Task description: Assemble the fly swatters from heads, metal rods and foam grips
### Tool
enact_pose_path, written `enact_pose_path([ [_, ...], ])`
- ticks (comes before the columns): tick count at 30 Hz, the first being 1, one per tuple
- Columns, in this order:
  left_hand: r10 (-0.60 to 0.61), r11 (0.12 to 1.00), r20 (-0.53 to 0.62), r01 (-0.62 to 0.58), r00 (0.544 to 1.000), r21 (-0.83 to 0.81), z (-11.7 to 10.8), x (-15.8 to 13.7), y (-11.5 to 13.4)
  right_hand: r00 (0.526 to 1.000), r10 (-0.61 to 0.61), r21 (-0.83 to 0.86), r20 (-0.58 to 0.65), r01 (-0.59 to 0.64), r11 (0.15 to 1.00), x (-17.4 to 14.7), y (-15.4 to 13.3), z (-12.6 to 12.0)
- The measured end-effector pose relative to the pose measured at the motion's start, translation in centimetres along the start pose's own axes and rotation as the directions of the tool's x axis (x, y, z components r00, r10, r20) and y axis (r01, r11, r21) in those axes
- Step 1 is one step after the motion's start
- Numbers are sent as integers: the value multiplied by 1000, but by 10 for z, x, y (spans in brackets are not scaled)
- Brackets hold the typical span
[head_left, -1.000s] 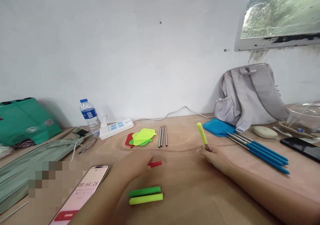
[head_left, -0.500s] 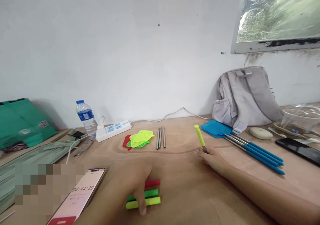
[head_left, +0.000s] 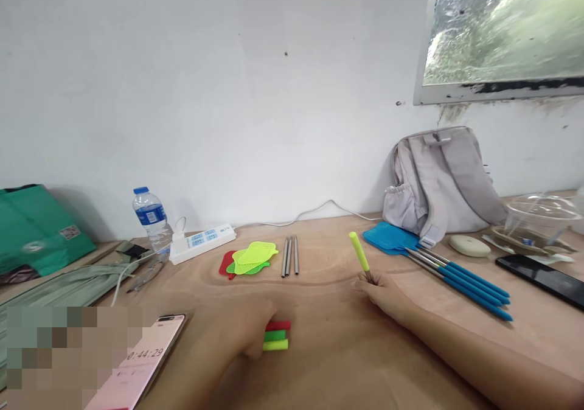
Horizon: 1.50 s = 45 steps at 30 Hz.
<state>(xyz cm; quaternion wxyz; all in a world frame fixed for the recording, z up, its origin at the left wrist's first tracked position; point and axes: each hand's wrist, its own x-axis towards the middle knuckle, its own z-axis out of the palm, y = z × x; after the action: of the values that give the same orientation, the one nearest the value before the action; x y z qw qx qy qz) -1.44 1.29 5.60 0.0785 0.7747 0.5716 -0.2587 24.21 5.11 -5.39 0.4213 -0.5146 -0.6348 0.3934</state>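
Note:
My left hand (head_left: 250, 328) is closed around the left ends of a red handle (head_left: 279, 325), a green handle (head_left: 275, 336) and a yellow handle (head_left: 276, 345), which lie side by side on the table. Its fingertips are partly hidden. My right hand (head_left: 382, 294) grips a thin metal rod whose upper end carries a yellow handle (head_left: 359, 252), tilted upward; the rod's lower part is out of sight. Ahead lie three metal rods (head_left: 290, 257) and a pile of yellow, green and red mesh fly swatter heads (head_left: 255, 255).
Blue fly swatters (head_left: 469, 281) lie on the right, before a grey backpack (head_left: 438, 179), a black phone (head_left: 541, 276) and a plastic bowl (head_left: 542, 215). On the left are a power strip (head_left: 203, 243), a water bottle (head_left: 150, 215), a lit phone (head_left: 146, 361) and a green bag (head_left: 45, 233).
My left hand has curled around the three coloured handles and drawn them closer together. My right hand still holds the rod with its yellow handle. The view has shifted slightly.

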Motion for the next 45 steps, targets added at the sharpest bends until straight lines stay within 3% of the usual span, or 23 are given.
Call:
enact_pose_path([
  [4, 15, 998, -122, -22, 992, -57, 9, 8, -8, 1000, -17, 10, 2, 17, 1000, 2, 5, 0],
  [9, -15, 994, -83, 6, 996, -113, 9, 6, -8, 1000, -13, 16, 8, 13, 1000, 4, 8, 0],
  [19, -34, 995, -74, 26, 997, -99, 8, 4, -9, 1000, -17, 44, 0, 17, 999, 3, 2, 1],
  [25, -43, 997, -5, 42, 999, -72, 3, 0, -9, 1000, -7, 22, -13, 7, 1000, 2, -2, 2],
  [30, -15, 997, -17, 14, 1000, -70, 7, 1, -12, 1000, -5, 18, -14, 6, 1000, 1, -4, 2],
  [32, -20, 996, -85, 13, 996, -85, 11, 8, -17, 1000, 1, 13, -7, -1, 1000, 1, -5, 2],
  [35, -93, 991, -311, 57, 946, -122, 17, 26, -24, 1000, -9, 14, -14, 9, 1000, 1, -5, 2],
  [39, -232, 972, -558, 164, 797, -170, 25, 60, -36, 998, 58, 106, 10, -59, 993, -1, -7, 2],
  [42, -280, 959, -643, 176, 713, -223, 36, 82, -47, 993, 109, 260, 48, -118, 958, -2, -7, 1],
  [45, -265, 961, -670, 129, 694, -246, 48, 95, -56, 998, 59, 403, 36, -69, 913, 0, -5, -1],
])
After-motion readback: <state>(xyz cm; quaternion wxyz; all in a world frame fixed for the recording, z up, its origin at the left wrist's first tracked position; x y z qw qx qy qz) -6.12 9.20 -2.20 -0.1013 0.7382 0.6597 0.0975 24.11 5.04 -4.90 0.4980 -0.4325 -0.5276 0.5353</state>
